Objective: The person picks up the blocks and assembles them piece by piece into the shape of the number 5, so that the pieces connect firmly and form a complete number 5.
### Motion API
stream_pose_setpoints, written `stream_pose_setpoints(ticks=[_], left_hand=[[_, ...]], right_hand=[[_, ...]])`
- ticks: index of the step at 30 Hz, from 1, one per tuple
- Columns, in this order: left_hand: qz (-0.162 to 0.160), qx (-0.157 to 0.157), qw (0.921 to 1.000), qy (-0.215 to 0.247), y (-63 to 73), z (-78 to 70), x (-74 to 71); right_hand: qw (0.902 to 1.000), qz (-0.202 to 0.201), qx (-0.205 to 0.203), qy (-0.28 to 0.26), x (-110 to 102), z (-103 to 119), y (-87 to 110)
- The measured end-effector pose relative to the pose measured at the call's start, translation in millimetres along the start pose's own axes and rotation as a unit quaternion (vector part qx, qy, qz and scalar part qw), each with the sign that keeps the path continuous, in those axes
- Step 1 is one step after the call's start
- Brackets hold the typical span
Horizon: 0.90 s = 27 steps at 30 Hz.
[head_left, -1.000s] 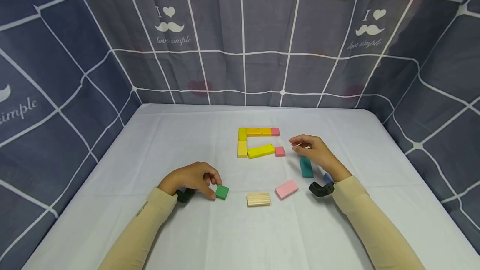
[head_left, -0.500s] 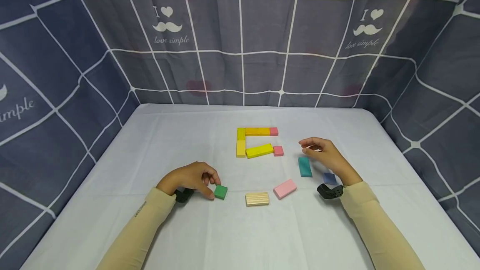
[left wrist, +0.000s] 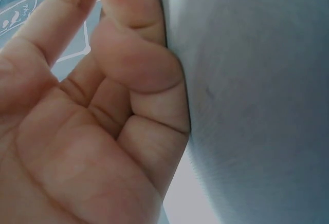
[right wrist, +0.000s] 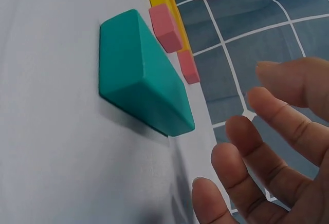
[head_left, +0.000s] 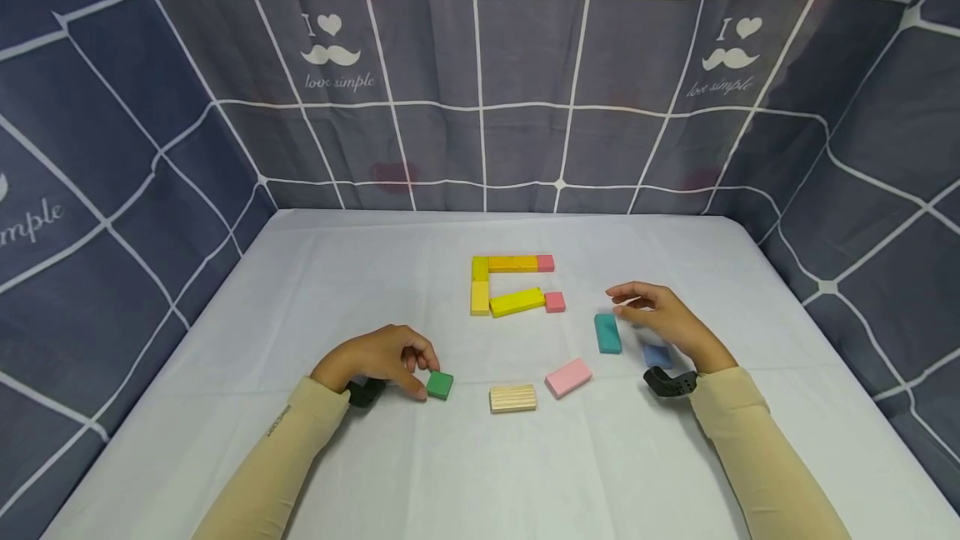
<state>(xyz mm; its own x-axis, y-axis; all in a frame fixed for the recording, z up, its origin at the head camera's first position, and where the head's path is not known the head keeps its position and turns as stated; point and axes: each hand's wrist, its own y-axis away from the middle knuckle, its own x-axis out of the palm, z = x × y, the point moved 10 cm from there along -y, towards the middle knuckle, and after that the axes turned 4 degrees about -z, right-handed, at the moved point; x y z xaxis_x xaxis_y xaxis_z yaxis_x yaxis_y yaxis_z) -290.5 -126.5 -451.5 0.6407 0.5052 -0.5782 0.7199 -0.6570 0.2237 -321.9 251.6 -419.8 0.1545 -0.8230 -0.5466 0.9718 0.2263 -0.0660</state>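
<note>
My left hand (head_left: 390, 359) rests on the table at the left, fingers loosely bent, with thumb and index fingertips right at the near-left side of a small green block (head_left: 440, 385). In the left wrist view the curled fingers of the left hand (left wrist: 103, 111) lie against the white cloth, and the green block is hidden there. My right hand (head_left: 660, 315) hovers with fingers spread and nothing between them, just right of a teal block (head_left: 607, 333). The right wrist view shows the teal block (right wrist: 144, 75) apart from the fingers. Partly under the right wrist lies a blue block (head_left: 657, 356).
Yellow blocks (head_left: 513, 264) and two small pink blocks (head_left: 554, 302) form an open-sided outline toward the back of the white table (head_left: 360, 273). Nearer lie a ridged wooden block (head_left: 513, 398) and a larger pink block (head_left: 568, 377). Dark gridded cloth (head_left: 420, 140) walls the table.
My right hand has drawn back to the right, away from the outline of blocks, and the blue block shows more. The left hand stays by the green block.
</note>
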Motion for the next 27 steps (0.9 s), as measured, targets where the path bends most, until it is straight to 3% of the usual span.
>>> stream_pose_setpoints(ticks=[11, 19, 27], left_hand=[[-0.003, 0.002, 1.0, 0.0, 0.0, -0.1, 0.0], [-0.002, 0.004, 1.0, -0.006, -0.5, -1.0, 0.5], [-0.001, 0.0, 1.0, 0.0, -0.4, -2.0, 0.2]], right_hand=[[0.9991, 0.04, 0.012, 0.005, 7.2, -13.2, 1.5], [0.9963, 0.08, 0.022, -0.022, 12.0, -19.7, 2.2], [0.9943, 0.106, 0.003, 0.01, 14.2, -19.2, 2.6]])
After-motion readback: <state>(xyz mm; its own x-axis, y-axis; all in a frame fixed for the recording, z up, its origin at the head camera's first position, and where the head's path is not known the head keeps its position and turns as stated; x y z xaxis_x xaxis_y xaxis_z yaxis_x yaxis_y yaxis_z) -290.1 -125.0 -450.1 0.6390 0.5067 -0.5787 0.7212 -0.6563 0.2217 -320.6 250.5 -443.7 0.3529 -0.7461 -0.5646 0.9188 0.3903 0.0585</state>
